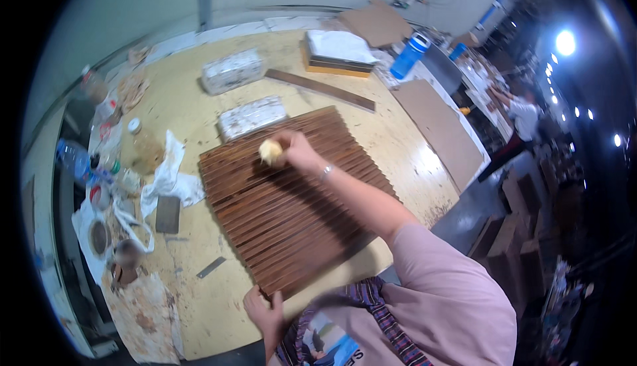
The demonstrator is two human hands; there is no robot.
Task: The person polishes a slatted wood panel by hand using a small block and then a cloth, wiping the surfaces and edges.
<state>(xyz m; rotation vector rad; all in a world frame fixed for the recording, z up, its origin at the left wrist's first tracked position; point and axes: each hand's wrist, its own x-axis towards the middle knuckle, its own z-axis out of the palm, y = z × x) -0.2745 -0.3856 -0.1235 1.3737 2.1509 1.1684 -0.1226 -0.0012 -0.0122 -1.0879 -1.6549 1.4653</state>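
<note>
A dark brown slatted wooden panel (298, 197) lies at an angle on the pale yellow table, its narrow slats running across it in ridges. My right hand (298, 152) is closed on a small cream-coloured wad (271, 152) over the panel's far part. Whether the wad is sponge or cloth, I cannot make out. At the panel's near left corner, my left hand (264, 309) grips the edge between thumb and fingers. Just past the panel's far edge sits a whitish wrapped block (252, 117).
Another wrapped block (232, 72) and a dark wooden strip (320, 89) lie farther back. A blue bottle (410, 56) stands at far right beside cardboard (441, 134). Bottles, a white rag (169, 170) and a metal scraper blade (211, 267) are at left. A person (524, 117) works at far right.
</note>
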